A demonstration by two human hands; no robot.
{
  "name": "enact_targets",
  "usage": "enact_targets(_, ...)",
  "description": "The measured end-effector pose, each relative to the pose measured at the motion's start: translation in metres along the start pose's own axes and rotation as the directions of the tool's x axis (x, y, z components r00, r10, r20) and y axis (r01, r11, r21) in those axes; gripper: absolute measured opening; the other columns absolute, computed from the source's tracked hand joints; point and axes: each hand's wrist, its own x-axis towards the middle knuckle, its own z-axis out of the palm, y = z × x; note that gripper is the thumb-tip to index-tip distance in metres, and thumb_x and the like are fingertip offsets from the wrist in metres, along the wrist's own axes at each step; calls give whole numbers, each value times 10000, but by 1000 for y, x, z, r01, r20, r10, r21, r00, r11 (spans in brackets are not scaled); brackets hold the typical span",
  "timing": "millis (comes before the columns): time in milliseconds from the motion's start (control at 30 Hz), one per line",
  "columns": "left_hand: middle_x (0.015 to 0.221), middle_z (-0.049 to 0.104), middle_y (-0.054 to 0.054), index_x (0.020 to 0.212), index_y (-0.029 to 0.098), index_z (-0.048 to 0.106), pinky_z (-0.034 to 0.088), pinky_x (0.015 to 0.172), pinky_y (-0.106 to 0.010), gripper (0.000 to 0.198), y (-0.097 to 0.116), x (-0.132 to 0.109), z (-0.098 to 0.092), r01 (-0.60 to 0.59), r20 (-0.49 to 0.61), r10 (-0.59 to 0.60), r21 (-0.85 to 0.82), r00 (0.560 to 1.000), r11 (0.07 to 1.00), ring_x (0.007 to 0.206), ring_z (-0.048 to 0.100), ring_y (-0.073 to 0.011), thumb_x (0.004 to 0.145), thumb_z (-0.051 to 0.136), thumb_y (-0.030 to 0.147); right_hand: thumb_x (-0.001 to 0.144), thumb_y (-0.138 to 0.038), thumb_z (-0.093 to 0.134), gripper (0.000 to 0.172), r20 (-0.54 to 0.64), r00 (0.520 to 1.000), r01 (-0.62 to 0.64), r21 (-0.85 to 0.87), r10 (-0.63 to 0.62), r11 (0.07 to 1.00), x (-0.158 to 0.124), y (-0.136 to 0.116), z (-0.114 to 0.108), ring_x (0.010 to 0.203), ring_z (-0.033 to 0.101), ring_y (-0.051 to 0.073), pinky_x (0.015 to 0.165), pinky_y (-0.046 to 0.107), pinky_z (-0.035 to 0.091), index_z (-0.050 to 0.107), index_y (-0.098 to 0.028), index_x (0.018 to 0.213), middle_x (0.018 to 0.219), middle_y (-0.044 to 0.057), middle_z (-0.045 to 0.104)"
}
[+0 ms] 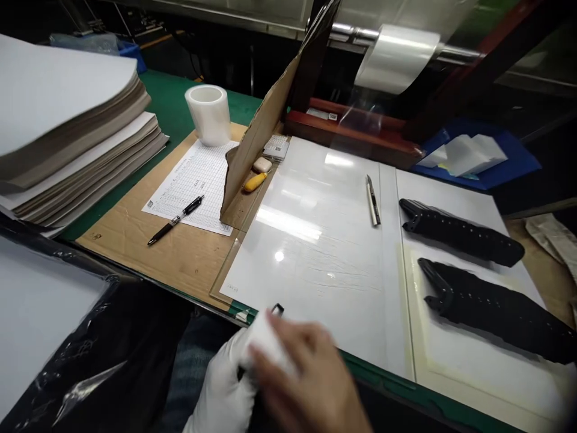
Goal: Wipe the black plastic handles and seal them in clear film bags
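While the gloved left hand (pixel 220 385) closes around a white block (pixel 265 343) at the bench (pixel 387 379) edge, the bare right hand (pixel 306 379) grips it too, near a glass sheet (pixel 306 258).

Bright, even overhead lighting; glare streaks and spots on glossy white panel (pixel 306 258); hands (pixel 311 379) motion-blurred at lower edge; wide-angle bowing toward frame corners.

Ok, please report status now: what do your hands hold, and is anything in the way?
Gloved left hand, bare right hand both on white pad. Small black clip at its far end. Glossy panel just ahead.
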Motion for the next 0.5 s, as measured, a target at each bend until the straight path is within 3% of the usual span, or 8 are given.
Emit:
enact_targets(100, 1053, 793, -104, 1116, 150, 757, 599, 853, -254, 410, 0, 1, 5, 128, -57, -132, -65, 990, 990, 949, 767, -216, 901, 608, 466, 936, -157, 587, 370, 0, 1000, 10, -40, -10, 999, 2, 5, 0, 912, 629, 239, 698, 386, 599, 641, -232, 1294, 1333, 154, 640)
enact_targets(167, 941, 805, -102, 919, 179, 789, 638, 691, -270, 397, 0, 3, 8, 218, -118, -231, -110, 966, 970, 852, 778, -228, 866, 606, 527, 933, -189, 611, 387, -3, 998, 58, -30, -58, 998, 3, 7, -1, 937, 619, 248, 700, 389, 595, 629, -238, 1317, 1343, 159, 631)
enact_targets(200, 948, 805, -98, 982, 156, 789, 624, 792, -278, 415, -1, 4, 8, 216, -118, -229, -115, 966, 970, 863, 778, -236, 865, 619, 516, 932, -180, 612, 398, -4, 998, 62, -28, -62, 998, 3, 8, -2, 942, 613, 248, 697, 389, 592, 621, -239, 1326, 1350, 161, 625)
enact_targets(333, 1191, 756, -81, 1250, 227, 706, 603, 929, -316, 348, -9, 2, 8, 53, 44, -48, -118, 998, 992, 1081, 728, -258, 936, 622, 351, 899, -101, 621, 464, 21, 999, 44, -6, -44, 999, 4, 11, -2, 970, 595, 236, 716, 370, 582, 610, -258, 1336, 1396, 128, 598)
enact_targets(500, 1259, 725, -89, 1328, 251, 653, 573, 991, -326, 390, -16, -1, 8, 34, 48, -29, -115, 998, 993, 1147, 696, -259, 952, 614, 345, 924, -114, 588, 348, -20, 1000, 19, -31, -20, 999, 7, 15, -2, 923, 577, 246, 692, 386, 570, 663, -193, 1255, 1327, 175, 637)
